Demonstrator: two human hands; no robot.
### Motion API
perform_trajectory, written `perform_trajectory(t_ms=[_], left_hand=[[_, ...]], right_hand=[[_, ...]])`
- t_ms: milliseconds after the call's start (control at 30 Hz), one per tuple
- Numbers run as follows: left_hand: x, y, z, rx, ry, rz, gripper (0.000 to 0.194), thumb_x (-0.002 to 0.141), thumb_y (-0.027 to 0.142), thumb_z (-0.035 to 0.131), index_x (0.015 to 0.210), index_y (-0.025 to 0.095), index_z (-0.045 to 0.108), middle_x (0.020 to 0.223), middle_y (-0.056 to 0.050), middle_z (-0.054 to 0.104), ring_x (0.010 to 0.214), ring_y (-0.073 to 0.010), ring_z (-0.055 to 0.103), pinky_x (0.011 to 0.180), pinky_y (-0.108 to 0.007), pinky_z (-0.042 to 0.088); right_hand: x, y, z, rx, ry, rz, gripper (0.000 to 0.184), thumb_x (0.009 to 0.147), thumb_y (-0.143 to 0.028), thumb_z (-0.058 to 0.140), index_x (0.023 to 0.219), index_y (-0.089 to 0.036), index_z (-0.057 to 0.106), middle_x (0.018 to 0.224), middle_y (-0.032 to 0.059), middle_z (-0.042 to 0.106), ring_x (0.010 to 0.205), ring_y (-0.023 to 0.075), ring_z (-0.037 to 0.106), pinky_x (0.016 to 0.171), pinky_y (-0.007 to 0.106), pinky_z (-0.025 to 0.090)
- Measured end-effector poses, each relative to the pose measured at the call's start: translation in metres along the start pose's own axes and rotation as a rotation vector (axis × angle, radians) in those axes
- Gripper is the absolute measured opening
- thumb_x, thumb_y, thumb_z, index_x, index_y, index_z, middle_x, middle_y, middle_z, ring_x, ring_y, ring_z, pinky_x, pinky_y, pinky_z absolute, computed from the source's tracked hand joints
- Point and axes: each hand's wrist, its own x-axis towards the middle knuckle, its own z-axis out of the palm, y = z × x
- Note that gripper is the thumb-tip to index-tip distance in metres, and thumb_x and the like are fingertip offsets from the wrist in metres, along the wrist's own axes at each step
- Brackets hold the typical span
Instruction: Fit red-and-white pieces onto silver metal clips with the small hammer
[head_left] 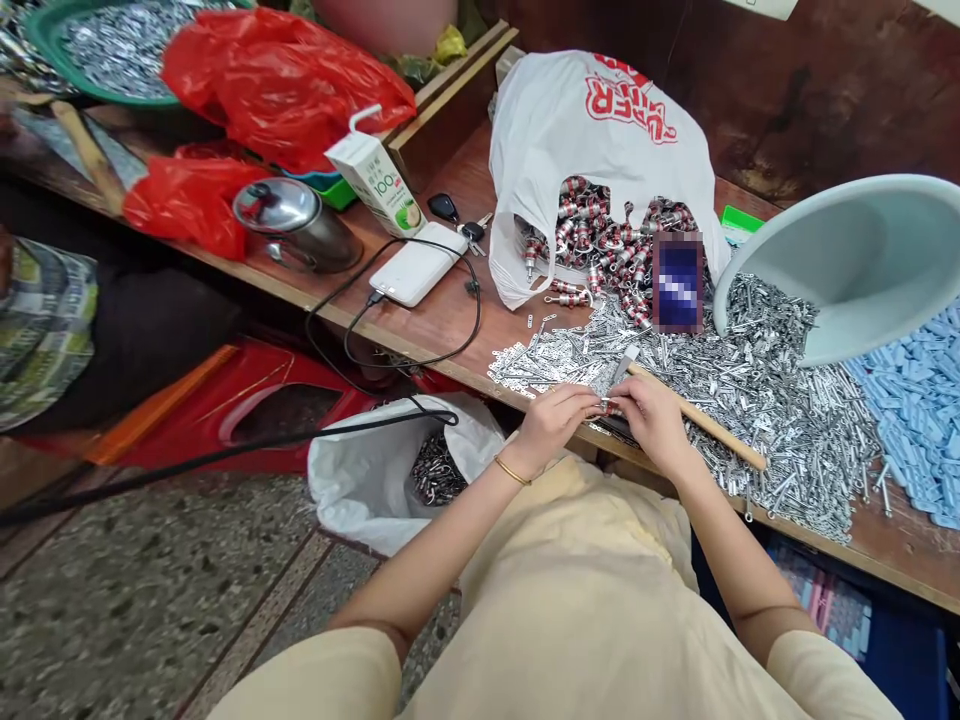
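At the table's front edge, my left hand [553,422] and my right hand [657,418] meet, fingertips pinched on a small red-and-silver metal piece [609,405]. My fingers cover most of it. Just beyond them a hammer [709,425] with a wooden handle lies on a pile of small silver metal parts [787,455], its head near my right fingers. Behind, a white plastic bag [525,150] lies with its mouth toward me, full of red-and-silver metal pieces [592,225] with wire loops.
A grey-green bucket [862,260] lies tipped on the parts, beside light-blue pieces [922,410]. Leftward are a white power bank [418,265] with a black cable, keys [469,230], a drink carton [375,180] and a steel mug [296,225]. A white sack [360,460] stands below the edge.
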Motion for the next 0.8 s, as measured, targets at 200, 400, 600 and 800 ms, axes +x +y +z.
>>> perform_trajectory(t_ms=[200, 400, 600, 800], left_hand=[[-0.001, -0.002, 0.002, -0.016, 0.012, -0.042, 0.012, 0.096, 0.023, 0.064, 0.099, 0.019, 0.075, 0.093, -0.005, 0.078, 0.09, -0.0164, 0.073, 0.083, -0.032, 0.061], [-0.001, -0.001, 0.003, -0.009, 0.007, -0.038, 0.014, 0.096, 0.023, 0.065, 0.104, 0.019, 0.076, 0.095, -0.007, 0.076, 0.088, -0.0163, 0.071, 0.079, -0.03, 0.06], [0.002, 0.009, 0.002, -0.143, 0.062, -0.168, 0.015, 0.095, 0.02, 0.065, 0.101, 0.021, 0.079, 0.092, -0.005, 0.076, 0.084, -0.0152, 0.069, 0.076, -0.029, 0.056], [0.01, 0.03, -0.011, -0.216, 0.059, -0.354, 0.015, 0.092, 0.019, 0.069, 0.099, 0.024, 0.081, 0.085, -0.003, 0.073, 0.082, -0.0157, 0.066, 0.073, -0.029, 0.053]], right_hand=[[-0.005, 0.0, 0.007, 0.03, 0.033, 0.046, 0.019, 0.097, -0.02, 0.054, 0.086, -0.021, 0.069, 0.085, 0.0064, 0.071, 0.084, 0.0223, 0.065, 0.077, 0.036, 0.052], [-0.011, 0.001, 0.016, 0.081, 0.093, 0.072, 0.018, 0.095, -0.02, 0.055, 0.084, -0.023, 0.068, 0.085, 0.0051, 0.072, 0.084, 0.0221, 0.066, 0.078, 0.037, 0.053], [-0.015, -0.001, 0.012, 0.078, 0.106, 0.035, 0.01, 0.096, -0.026, 0.059, 0.094, -0.023, 0.069, 0.103, 0.0086, 0.071, 0.1, 0.0247, 0.065, 0.089, 0.042, 0.054], [-0.019, -0.013, 0.005, 0.199, 0.096, 0.113, 0.011, 0.097, -0.029, 0.059, 0.1, -0.023, 0.068, 0.098, 0.0062, 0.072, 0.088, 0.0204, 0.067, 0.072, 0.033, 0.056]])
